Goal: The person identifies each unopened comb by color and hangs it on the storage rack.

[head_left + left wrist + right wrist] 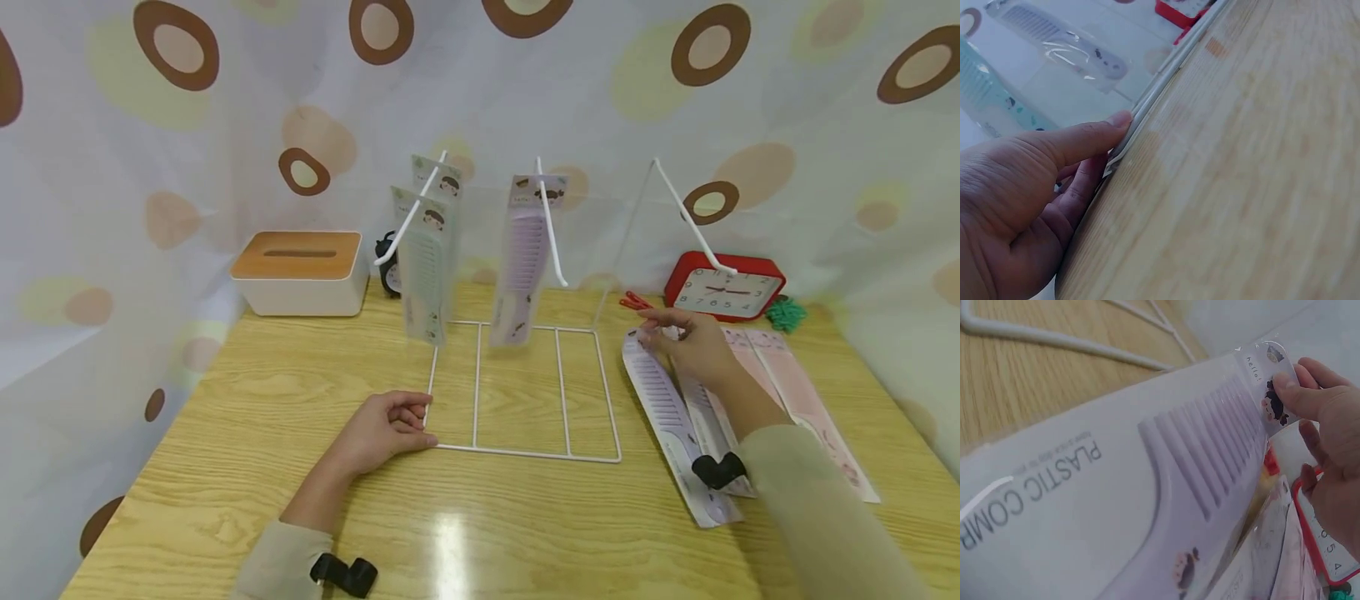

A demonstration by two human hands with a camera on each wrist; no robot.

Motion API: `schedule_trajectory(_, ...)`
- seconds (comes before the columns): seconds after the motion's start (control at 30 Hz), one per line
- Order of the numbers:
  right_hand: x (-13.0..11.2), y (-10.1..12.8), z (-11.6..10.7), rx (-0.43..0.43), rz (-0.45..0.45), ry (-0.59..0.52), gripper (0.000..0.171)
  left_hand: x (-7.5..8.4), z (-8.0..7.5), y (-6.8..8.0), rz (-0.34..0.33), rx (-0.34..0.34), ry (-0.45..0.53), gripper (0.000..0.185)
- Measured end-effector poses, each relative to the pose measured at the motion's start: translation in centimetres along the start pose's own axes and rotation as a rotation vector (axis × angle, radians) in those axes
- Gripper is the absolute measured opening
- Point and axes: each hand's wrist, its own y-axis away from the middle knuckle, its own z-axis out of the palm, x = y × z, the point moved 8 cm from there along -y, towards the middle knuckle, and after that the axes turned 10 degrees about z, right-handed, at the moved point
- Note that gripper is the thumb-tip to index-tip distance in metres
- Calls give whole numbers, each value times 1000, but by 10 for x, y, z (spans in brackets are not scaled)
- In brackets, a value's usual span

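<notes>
The white wire rack (525, 392) is steadied at its near left corner by the curled fingers of the left hand (382, 431). Just right of the rack, a packaged purple comb (675, 425) lies flat among others; its top end is pinched by the right hand (693, 342). It is judged to be picked up; next, lifting toward the free hook (693, 221) above is needed. Beyond that hand stand a red clock (723, 287) and clips (636, 302).
</notes>
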Motion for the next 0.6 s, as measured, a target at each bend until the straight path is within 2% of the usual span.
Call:
schedule_trajectory(0.07, -9, 7, -5, -1, -15, -83, 48, -1, 1, 0, -1, -6, 16, 59)
schedule_trajectory(0.2, -25, 27, -13, -40, 9, -302, 49, -2, 2, 0, 3, -15, 28, 60)
schedule_trajectory(0.3, -44, 43, -15, -139, -26, -601, 39, -2, 2, -1, 5, -13, 17, 59)
schedule_trajectory(0.43, -76, 67, -16, -323, -110, -992, 28, -2, 1, -1, -4, -6, 13, 59)
schedule_trajectory(0.5, -95, 80, -17, -353, -164, -1081, 27, -2, 1, 0, -8, -5, 11, 58)
schedule_trajectory(0.6, -125, 101, -17, -363, -257, -1133, 31, -2, 1, 0, -8, -4, 13, 59)
